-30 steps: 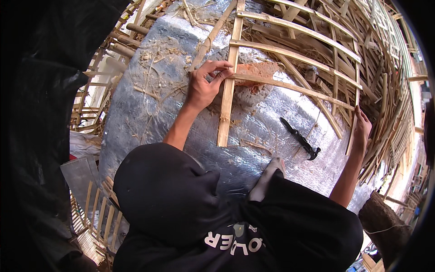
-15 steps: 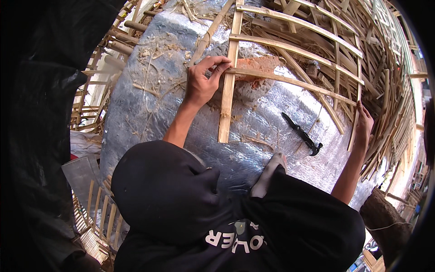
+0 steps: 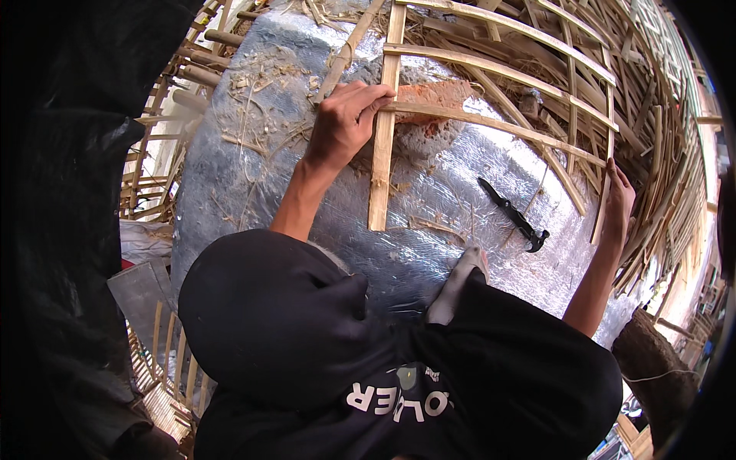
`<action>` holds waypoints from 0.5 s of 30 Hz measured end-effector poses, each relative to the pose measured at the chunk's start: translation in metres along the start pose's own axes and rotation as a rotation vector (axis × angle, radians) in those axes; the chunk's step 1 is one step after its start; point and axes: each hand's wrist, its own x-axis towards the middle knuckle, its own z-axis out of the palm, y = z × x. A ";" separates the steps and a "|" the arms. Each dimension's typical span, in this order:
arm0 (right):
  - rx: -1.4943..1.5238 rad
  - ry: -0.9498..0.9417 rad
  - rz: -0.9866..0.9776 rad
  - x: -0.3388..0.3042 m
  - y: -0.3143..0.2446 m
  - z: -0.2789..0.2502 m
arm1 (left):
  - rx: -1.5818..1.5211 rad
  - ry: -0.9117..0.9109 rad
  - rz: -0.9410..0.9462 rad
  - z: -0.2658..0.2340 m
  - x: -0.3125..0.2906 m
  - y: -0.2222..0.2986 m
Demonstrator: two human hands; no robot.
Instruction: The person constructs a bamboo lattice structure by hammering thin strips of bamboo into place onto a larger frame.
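Observation:
A lattice frame of pale wooden slats, likely split bamboo, lies before me. My left hand (image 3: 346,119) is closed at its left upright slat (image 3: 381,169), fingertips pinching where the lowest cross slat (image 3: 491,130) meets it. At the far end of that cross slat, my right hand (image 3: 619,201) has its fingers bent round the lower part of the thin right upright slat (image 3: 604,208). Behind the left joint, an orange-red brick (image 3: 437,101) rests on a rough grey lump. A black claw hammer (image 3: 512,215) lies on the silvery sheet between my hands.
Silver foil-like sheeting (image 3: 353,264) covers the ground, with shavings (image 3: 264,84) scattered at left. A large heap of split slats (image 3: 652,165) rises at right. My foot (image 3: 460,284) is on the sheet. A thick brown log (image 3: 655,353) stands at lower right; dark sheeting (image 3: 69,192) hangs at left.
The whole view has shifted slightly, so most things sit a little higher. My left fingers have curled more tightly at the joint. My right hand keeps its place on the right upright.

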 end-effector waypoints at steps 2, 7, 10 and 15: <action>-0.088 0.035 -0.002 -0.003 -0.002 -0.012 | 0.004 0.001 0.039 0.007 0.003 0.004; -0.367 0.356 -0.437 -0.065 -0.032 0.030 | 0.068 -0.026 0.072 -0.001 0.002 0.010; -0.491 -0.147 -0.292 -0.128 -0.025 0.060 | 0.087 -0.030 0.081 0.001 0.000 0.007; -0.947 -0.238 -0.436 -0.206 0.018 0.096 | 0.091 -0.023 0.086 0.003 0.005 0.013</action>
